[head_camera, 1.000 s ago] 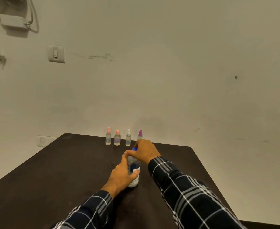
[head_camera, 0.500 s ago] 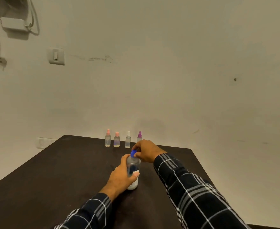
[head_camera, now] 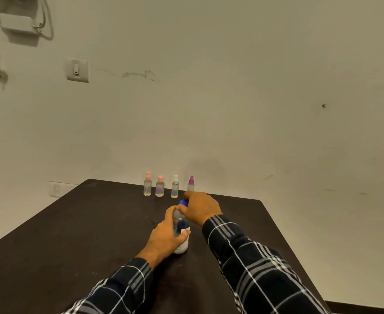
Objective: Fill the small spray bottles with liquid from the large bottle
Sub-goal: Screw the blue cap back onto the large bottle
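Uncapping step: left hand (head_camera: 166, 237) grips large bottle (head_camera: 182, 223), right hand (head_camera: 202, 207) fingers (head_camera: 189, 196) pinch its blue cap (head_camera: 183, 202); next needs twisting off.

Dark table (head_camera: 73, 234), large bottle (head_camera: 181, 223), four spray bottles (head_camera: 175, 189)

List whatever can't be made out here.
Head view throughout:
1. The blue cap: mostly under the right hand; loosened or not, unclear.
2. The large bottle: its label is partly covered by the left hand and too small to read.
3. The purple-topped spray bottle: base behind the right hand.
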